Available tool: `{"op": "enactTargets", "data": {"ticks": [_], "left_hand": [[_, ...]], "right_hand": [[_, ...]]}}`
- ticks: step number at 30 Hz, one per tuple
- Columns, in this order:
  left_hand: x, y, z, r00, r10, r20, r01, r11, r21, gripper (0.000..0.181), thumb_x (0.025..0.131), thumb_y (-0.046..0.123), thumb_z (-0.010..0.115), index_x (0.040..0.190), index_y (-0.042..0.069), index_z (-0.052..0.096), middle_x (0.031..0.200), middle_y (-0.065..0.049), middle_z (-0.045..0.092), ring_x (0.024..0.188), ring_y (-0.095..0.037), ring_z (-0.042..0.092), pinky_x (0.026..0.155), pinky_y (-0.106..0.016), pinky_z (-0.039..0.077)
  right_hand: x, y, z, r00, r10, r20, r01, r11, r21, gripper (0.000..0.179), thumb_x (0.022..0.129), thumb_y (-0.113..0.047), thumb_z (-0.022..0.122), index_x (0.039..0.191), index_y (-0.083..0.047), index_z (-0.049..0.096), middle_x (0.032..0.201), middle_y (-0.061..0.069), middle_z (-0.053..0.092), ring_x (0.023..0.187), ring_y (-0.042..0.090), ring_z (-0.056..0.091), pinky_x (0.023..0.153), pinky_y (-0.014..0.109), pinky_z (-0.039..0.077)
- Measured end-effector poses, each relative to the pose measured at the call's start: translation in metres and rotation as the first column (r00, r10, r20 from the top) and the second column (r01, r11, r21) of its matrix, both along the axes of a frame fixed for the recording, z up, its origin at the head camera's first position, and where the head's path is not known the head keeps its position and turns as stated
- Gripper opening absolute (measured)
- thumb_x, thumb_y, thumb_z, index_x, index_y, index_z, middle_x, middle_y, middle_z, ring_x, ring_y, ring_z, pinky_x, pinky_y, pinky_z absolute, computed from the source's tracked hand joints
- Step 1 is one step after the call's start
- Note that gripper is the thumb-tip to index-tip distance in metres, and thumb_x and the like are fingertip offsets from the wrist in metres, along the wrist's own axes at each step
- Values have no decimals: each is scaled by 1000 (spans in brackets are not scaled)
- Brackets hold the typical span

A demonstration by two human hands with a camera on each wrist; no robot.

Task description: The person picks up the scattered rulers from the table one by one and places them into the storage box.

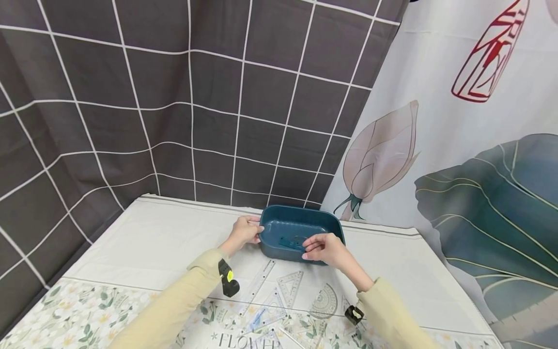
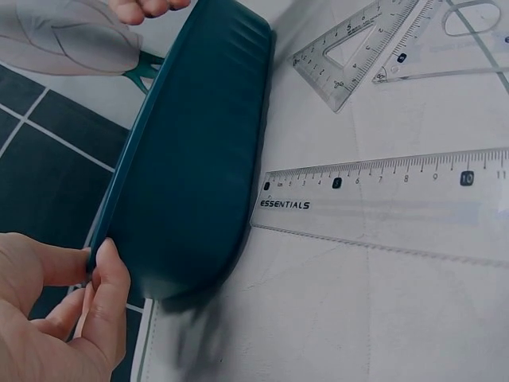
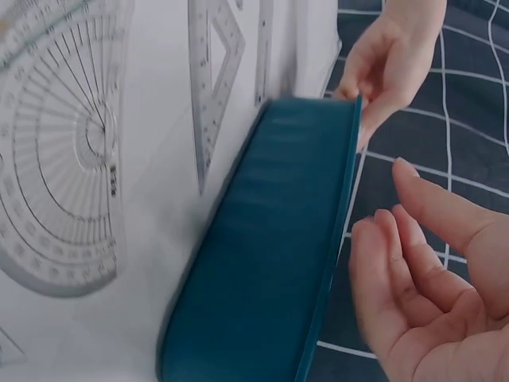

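A dark teal plastic basin (image 1: 301,213) stands near the back of the cloth-covered table. My left hand (image 1: 244,231) pinches its left rim between thumb and fingers; the left wrist view shows this hand (image 2: 67,310) at the edge. Over the basin's front right side is my right hand (image 1: 324,248). In the right wrist view this hand (image 3: 437,278) has its thumb apart from loosely bent fingers, with nothing between them. A see-through flat piece (image 1: 291,243) lies inside the basin, partly hidden by the right hand.
In front of the basin lie a clear ruler (image 1: 261,281), a small set square (image 1: 289,287), a larger set square (image 1: 271,310) and a protractor (image 1: 324,303). More clear pieces lie toward the front edge. A dark checked curtain (image 1: 213,121) hangs behind the table.
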State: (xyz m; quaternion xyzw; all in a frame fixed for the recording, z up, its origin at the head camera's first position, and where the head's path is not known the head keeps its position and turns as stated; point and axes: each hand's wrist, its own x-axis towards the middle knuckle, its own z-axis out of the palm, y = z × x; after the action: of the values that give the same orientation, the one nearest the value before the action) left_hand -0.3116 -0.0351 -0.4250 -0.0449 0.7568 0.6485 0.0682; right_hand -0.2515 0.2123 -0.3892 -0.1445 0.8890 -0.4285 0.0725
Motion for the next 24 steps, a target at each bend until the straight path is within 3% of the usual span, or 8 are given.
{"op": "enactTargets", "data": {"ticks": [4,8,15,24], "left_hand": [[-2,0,-2,1000,12,-3,-12,1000,6,38,86,-4,61,124,-6,57,94,-26,67,46,-4,51,44,-11,49],[-2,0,-2,1000,19,1,-19,1000,9,38,86,-3,61,124,-5,57,91,-24,67,46,-4,51,43,-11,49],[-2,0,-1,1000,23,5,-23,1000,13,39,86,-3,62,124,-5,57,88,-21,66,46,-4,51,44,-12,49],[-1,1,-1,1000,22,19,-22,1000,15,38,86,-2,62,124,-4,57,87,-18,66,48,-5,51,45,-12,50]], "right_hand": [[5,-1,-3,996,71,-45,-71,997,6,33,74,-7,81,100,10,68,91,23,71,76,16,68,66,16,56],[11,-4,-9,993,106,-53,-106,994,-6,33,72,-3,81,99,11,68,92,26,70,78,21,70,68,16,58],[16,-12,-26,995,99,14,-99,995,-10,34,68,0,84,97,8,69,90,21,71,74,15,69,65,16,57],[17,-21,-42,984,169,61,-172,984,52,37,65,-3,86,98,2,69,90,14,70,75,15,62,62,15,51]]}}
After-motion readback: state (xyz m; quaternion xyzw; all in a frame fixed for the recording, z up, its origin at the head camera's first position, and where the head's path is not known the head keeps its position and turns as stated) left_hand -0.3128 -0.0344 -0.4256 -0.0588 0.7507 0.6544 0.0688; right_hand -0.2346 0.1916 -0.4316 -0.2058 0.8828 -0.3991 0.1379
